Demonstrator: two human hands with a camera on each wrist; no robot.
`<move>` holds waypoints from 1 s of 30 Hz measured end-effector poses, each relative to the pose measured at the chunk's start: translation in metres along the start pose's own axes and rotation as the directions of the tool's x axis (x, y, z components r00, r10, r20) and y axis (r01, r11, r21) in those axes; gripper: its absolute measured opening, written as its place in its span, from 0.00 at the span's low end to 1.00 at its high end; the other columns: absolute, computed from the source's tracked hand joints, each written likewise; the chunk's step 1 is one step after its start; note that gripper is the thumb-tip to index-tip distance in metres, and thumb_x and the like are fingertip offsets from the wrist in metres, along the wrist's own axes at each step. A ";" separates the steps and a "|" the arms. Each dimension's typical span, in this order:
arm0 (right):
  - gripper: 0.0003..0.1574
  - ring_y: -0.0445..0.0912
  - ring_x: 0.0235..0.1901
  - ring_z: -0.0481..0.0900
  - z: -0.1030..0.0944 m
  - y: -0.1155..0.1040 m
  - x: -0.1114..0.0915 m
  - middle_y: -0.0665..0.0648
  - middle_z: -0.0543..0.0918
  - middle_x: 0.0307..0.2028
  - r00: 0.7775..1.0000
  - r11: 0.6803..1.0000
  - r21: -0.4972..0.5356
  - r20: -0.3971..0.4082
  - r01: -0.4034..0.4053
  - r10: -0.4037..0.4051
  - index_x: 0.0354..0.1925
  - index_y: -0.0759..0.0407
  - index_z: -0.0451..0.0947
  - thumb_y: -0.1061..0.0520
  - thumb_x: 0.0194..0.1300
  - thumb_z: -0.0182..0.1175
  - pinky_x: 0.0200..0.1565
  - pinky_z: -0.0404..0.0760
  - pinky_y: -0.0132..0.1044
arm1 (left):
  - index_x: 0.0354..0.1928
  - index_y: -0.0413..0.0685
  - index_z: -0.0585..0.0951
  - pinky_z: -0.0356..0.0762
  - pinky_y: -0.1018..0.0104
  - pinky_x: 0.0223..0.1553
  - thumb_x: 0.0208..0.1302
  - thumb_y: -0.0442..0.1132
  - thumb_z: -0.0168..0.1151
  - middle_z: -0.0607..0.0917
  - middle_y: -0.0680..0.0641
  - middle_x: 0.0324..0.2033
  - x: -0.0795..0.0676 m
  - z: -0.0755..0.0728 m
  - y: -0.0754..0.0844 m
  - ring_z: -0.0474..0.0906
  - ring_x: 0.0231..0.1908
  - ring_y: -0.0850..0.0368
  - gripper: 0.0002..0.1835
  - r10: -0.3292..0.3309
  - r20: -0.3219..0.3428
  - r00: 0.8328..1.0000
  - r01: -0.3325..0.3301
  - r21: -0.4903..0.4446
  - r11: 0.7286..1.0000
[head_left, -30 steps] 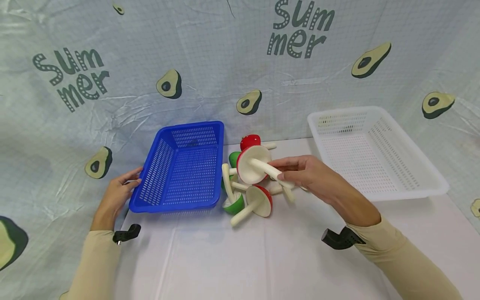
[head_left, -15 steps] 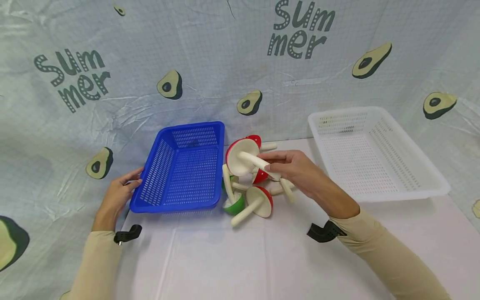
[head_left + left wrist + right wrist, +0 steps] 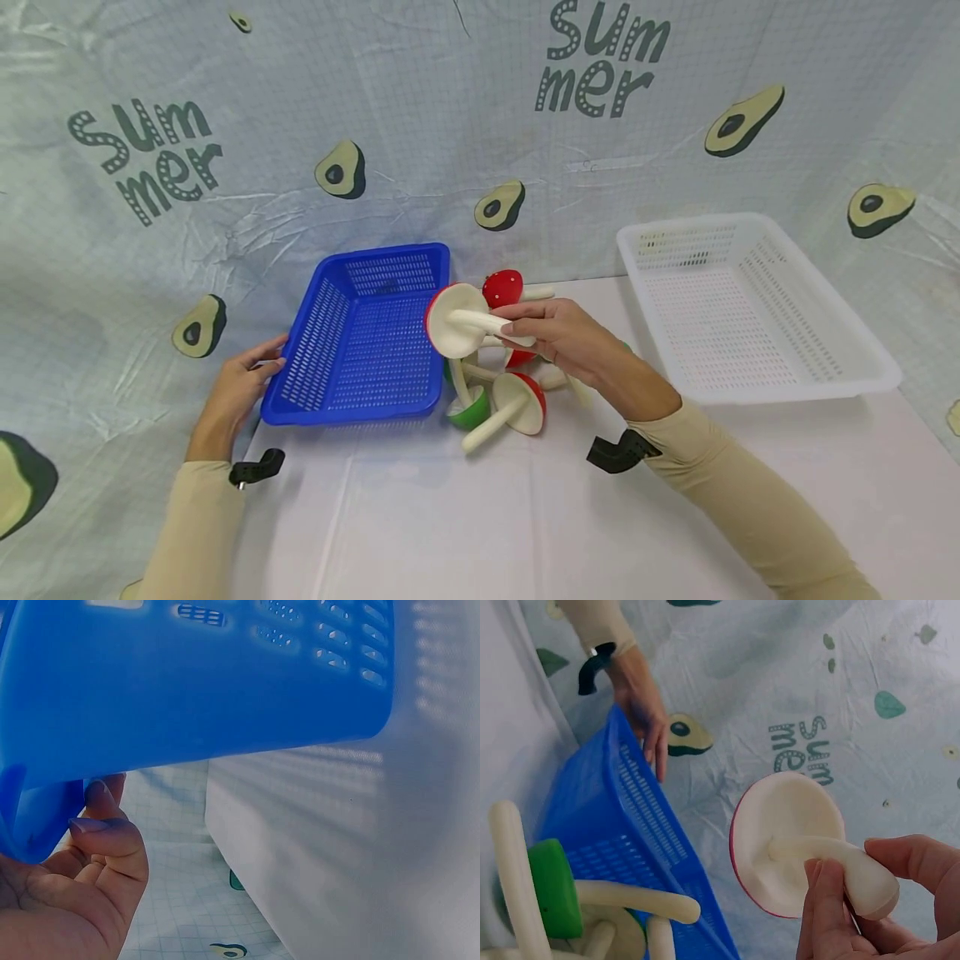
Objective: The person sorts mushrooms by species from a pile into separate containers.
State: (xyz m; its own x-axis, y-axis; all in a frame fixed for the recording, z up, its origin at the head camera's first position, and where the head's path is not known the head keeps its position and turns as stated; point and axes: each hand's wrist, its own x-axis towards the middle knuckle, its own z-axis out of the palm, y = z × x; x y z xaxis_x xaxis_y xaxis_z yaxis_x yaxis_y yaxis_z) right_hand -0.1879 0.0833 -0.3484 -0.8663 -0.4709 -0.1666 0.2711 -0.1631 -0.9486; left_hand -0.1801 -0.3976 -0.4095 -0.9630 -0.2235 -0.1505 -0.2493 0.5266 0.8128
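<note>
Head view: one red-capped mushroom (image 3: 455,323), tilted, cap overlapping the blue basket's (image 3: 352,412) three o'clock rim.
Your right grip (image 3: 570,342) pinches its stem; your left grip (image 3: 236,392) grasps the rim at eight o'clock. Loose mushrooms (image 3: 519,402) lie at the held cap's five o'clock. Advised handling: light pinch, cap raised clear of the rim, basket steadied.

Pale backdrop (image 3: 427,83), avocado prints (image 3: 742,123), dark "summer" lettering (image 3: 594,87); white tabletop (image 3: 435,525) in front.
</note>
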 end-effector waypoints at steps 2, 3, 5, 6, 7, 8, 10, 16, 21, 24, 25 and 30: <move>0.25 0.54 0.57 0.80 0.005 0.002 0.005 0.63 0.76 0.61 1.000 0.999 0.037 0.025 -0.010 0.009 0.64 0.72 0.75 0.67 0.70 0.59 0.55 0.82 0.37 | 0.78 0.51 0.63 0.74 0.77 0.43 0.79 0.42 0.50 0.66 0.36 0.68 0.000 0.000 0.000 0.71 0.56 0.52 0.28 -0.002 0.002 1.000 0.002 0.004 1.000; 0.25 0.55 0.58 0.79 0.007 0.002 0.008 0.63 0.76 0.62 0.999 0.999 0.044 0.038 -0.013 0.011 0.64 0.72 0.74 0.67 0.70 0.59 0.56 0.82 0.38 | 0.77 0.51 0.63 0.74 0.76 0.44 0.79 0.42 0.50 0.66 0.36 0.68 -0.001 0.000 0.000 0.71 0.56 0.52 0.28 -0.001 0.001 1.000 0.001 0.006 1.000; 0.25 0.56 0.59 0.79 0.011 0.003 0.014 0.63 0.76 0.62 0.998 0.998 0.051 0.054 -0.025 0.022 0.64 0.71 0.75 0.67 0.70 0.59 0.56 0.81 0.39 | 0.77 0.51 0.63 0.73 0.76 0.44 0.79 0.42 0.50 0.66 0.36 0.68 -0.001 0.000 0.001 0.71 0.56 0.53 0.28 0.000 0.002 1.000 0.000 0.009 1.000; 0.25 0.56 0.58 0.80 0.014 0.004 0.017 0.63 0.77 0.61 0.998 0.998 0.052 0.062 -0.029 0.026 0.64 0.71 0.75 0.67 0.70 0.59 0.57 0.81 0.40 | 0.77 0.50 0.63 0.74 0.76 0.44 0.79 0.42 0.51 0.66 0.36 0.68 -0.001 0.000 0.001 0.71 0.55 0.54 0.28 0.003 0.001 1.000 -0.003 0.007 1.000; 0.24 0.55 0.57 0.80 0.016 0.004 0.020 0.63 0.77 0.61 0.997 0.998 0.057 0.068 -0.036 0.032 0.63 0.71 0.75 0.67 0.70 0.59 0.57 0.81 0.41 | 0.77 0.50 0.64 0.74 0.77 0.43 0.79 0.42 0.51 0.67 0.36 0.68 -0.001 0.000 0.001 0.72 0.54 0.56 0.28 0.007 -0.001 1.000 -0.007 0.006 1.000; 0.24 0.55 0.56 0.81 0.019 0.005 0.023 0.63 0.77 0.61 0.996 0.997 0.060 0.077 -0.042 0.037 0.63 0.72 0.75 0.67 0.70 0.59 0.57 0.81 0.41 | 0.77 0.49 0.64 0.74 0.77 0.42 0.79 0.42 0.51 0.67 0.36 0.68 -0.001 -0.001 0.001 0.72 0.52 0.58 0.28 0.010 -0.004 1.000 -0.010 0.006 1.000; 0.24 0.54 0.54 0.82 0.023 0.005 0.029 0.63 0.79 0.60 0.995 0.996 0.072 0.089 -0.054 0.047 0.63 0.72 0.76 0.68 0.70 0.59 0.58 0.81 0.41 | 0.77 0.48 0.64 0.75 0.79 0.41 0.78 0.42 0.52 0.67 0.36 0.68 -0.001 -0.002 0.001 0.72 0.50 0.62 0.28 0.020 -0.007 1.000 -0.019 0.005 1.000; 0.25 0.64 0.65 0.73 0.035 0.011 0.048 0.64 0.80 0.59 0.991 0.994 0.101 0.124 -0.052 0.040 0.63 0.75 0.74 0.70 0.69 0.59 0.64 0.75 0.46 | 0.77 0.50 0.64 0.76 0.70 0.49 0.78 0.43 0.52 0.67 0.36 0.70 -0.001 -0.001 0.003 0.72 0.56 0.55 0.29 0.000 -0.010 1.000 0.000 0.013 1.000; 0.24 0.65 0.66 0.72 0.046 0.021 0.060 0.63 0.81 0.58 0.994 0.993 0.110 0.106 -0.037 0.025 0.62 0.73 0.76 0.69 0.70 0.59 0.65 0.74 0.46 | 0.78 0.52 0.63 0.72 0.50 0.60 0.79 0.44 0.51 0.65 0.36 0.71 -0.001 0.000 0.004 0.68 0.62 0.47 0.29 -0.018 -0.006 1.000 0.018 0.008 1.000; 0.23 0.63 0.64 0.75 0.053 0.026 0.064 0.61 0.81 0.57 0.995 0.991 0.127 0.093 -0.042 0.030 0.62 0.71 0.77 0.68 0.70 0.60 0.63 0.77 0.43 | 0.78 0.52 0.63 0.72 0.50 0.60 0.79 0.43 0.51 0.65 0.36 0.71 -0.001 0.000 0.004 0.68 0.62 0.47 0.29 -0.013 -0.004 1.000 0.013 0.004 1.000; 0.23 0.61 0.62 0.77 0.056 0.027 0.066 0.61 0.81 0.57 0.995 0.990 0.133 0.089 -0.046 0.034 0.62 0.71 0.77 0.68 0.70 0.60 0.62 0.78 0.42 | 0.77 0.52 0.63 0.72 0.51 0.59 0.79 0.43 0.51 0.65 0.36 0.71 -0.001 0.000 0.004 0.69 0.62 0.47 0.28 -0.011 -0.005 1.000 0.011 0.007 1.000; 0.23 0.53 0.54 0.82 0.067 0.033 0.071 0.62 0.80 0.59 0.996 0.989 0.136 0.071 -0.057 0.048 0.62 0.71 0.77 0.70 0.69 0.61 0.57 0.81 0.37 | 0.77 0.51 0.64 0.72 0.64 0.51 0.79 0.43 0.51 0.67 0.36 0.69 -0.003 -0.001 0.004 0.70 0.58 0.52 0.28 0.000 -0.010 1.000 0.000 0.016 1.000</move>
State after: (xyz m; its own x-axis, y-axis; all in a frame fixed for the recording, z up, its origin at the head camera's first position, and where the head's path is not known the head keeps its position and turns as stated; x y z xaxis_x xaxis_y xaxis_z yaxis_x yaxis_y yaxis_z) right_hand -0.2122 -0.0134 -0.3739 -0.8203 -0.5388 -0.1920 0.3746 -0.2524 -0.8922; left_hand -0.1778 -0.3957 -0.4055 -0.9619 -0.2321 -0.1447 -0.2510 0.5392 0.8039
